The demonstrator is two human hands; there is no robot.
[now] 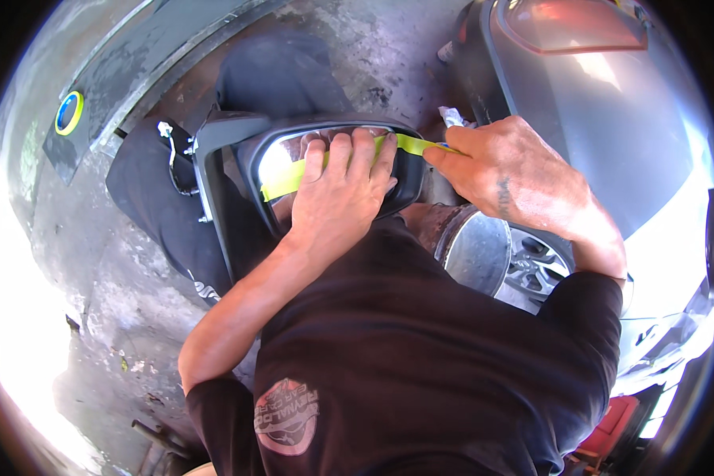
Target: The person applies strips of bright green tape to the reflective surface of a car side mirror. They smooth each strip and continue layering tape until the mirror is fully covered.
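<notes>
A black car side mirror (pixel 238 129) rests across my lap, its glass (pixel 275 157) facing up. A strip of yellow-green masking tape (pixel 282 182) runs across the glass and on past the housing's right end. My left hand (pixel 337 186) lies over the strip, fingers stretched out and pressing it on the glass, hiding its middle part. At the right, my right hand (pixel 523 170) pinches the tape's other end between thumb and index finger. A bit of blue shows at that pinch; I cannot make out what it is. A wire with a white plug (pixel 165 128) hangs from the mirror's left mounting side.
A roll of yellow-green tape (pixel 74 119) with a blue core sits on a dark panel (pixel 103 91) at the far left. A grey car body (pixel 595 103) with a red light stands at the right. Beside my lap are a metal bucket (pixel 477 250) and a wheel (pixel 535 266).
</notes>
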